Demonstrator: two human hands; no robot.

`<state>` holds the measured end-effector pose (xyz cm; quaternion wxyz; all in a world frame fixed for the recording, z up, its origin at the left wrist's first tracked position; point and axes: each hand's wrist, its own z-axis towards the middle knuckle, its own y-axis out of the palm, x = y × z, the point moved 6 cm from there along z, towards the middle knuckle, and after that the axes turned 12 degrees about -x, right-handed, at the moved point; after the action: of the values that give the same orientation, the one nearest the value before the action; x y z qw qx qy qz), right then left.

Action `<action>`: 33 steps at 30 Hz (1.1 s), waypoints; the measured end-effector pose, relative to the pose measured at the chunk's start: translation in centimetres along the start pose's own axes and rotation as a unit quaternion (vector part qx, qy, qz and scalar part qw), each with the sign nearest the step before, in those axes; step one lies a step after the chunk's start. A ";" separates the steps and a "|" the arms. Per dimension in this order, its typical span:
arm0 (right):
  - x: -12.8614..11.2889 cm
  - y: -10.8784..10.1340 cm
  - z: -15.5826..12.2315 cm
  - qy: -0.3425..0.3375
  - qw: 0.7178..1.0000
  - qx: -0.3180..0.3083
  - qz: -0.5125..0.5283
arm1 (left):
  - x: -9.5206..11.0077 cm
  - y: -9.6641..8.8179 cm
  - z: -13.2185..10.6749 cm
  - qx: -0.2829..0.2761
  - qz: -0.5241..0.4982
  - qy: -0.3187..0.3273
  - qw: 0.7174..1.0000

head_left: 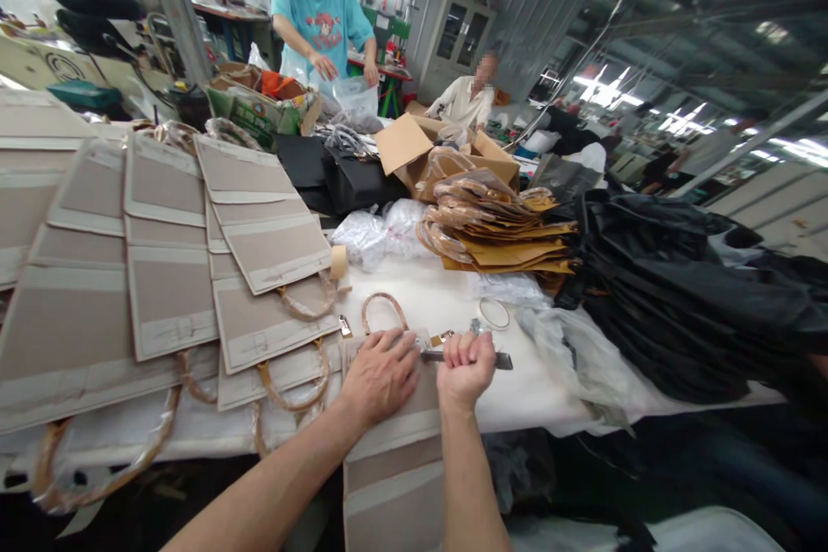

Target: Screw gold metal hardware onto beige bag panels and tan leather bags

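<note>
A beige flat bag (394, 466) lies in front of me on the white table (446, 293), hanging over its near edge. My left hand (379, 375) presses flat on the bag's top edge, fingers spread. My right hand (464, 369) is a fist round a flat metal tool (499, 360) that sticks out to the right, at the bag's top by its wrapped handle (383, 307).
Several beige bags (168, 276) overlap at the left. A stack of brown bags (498, 233) sits mid-table, black bags (679, 285) at the right, a tape ring (495, 313) nearby. Across the table, cardboard boxes (420, 147) and two people are working.
</note>
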<state>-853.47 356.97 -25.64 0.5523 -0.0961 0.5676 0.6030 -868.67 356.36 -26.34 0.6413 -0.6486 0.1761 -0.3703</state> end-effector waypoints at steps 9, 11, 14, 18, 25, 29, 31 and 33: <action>0.5 0.8 -0.9 -0.051 0.994 0.028 -0.091 | -0.1 0.0 0.0 -0.015 -0.019 -0.008 1.000; 0.7 1.1 -1.1 -0.048 0.991 0.023 -0.123 | -0.1 -0.1 0.0 -0.013 -0.023 -0.012 1.000; 1.3 1.4 -0.9 -0.028 0.984 0.007 -0.178 | -0.1 -0.2 0.0 -0.016 -0.028 -0.013 0.999; 2.1 2.5 0.1 0.004 0.940 -0.032 -0.340 | -0.2 -0.1 0.0 -0.019 -0.039 -0.008 0.999; 1.7 4.0 1.1 0.023 0.928 -0.055 -0.368 | -0.6 0.3 -0.2 -0.003 -0.024 -0.042 0.999; 0.2 1.7 1.8 0.022 0.990 0.023 -0.138 | -0.6 0.2 -0.3 0.005 -0.013 -0.047 0.999; -0.1 1.4 2.5 0.028 0.995 0.015 -0.094 | -0.5 0.2 -0.4 0.006 -0.010 -0.046 0.999; 0.2 1.9 3.2 0.052 0.992 -0.031 -0.109 | -0.5 0.2 -0.4 0.006 -0.010 -0.047 0.999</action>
<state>-853.41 360.11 -23.62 0.5812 -0.2054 0.5631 0.5504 -869.20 356.42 -26.65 0.6492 -0.6630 0.1372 -0.3466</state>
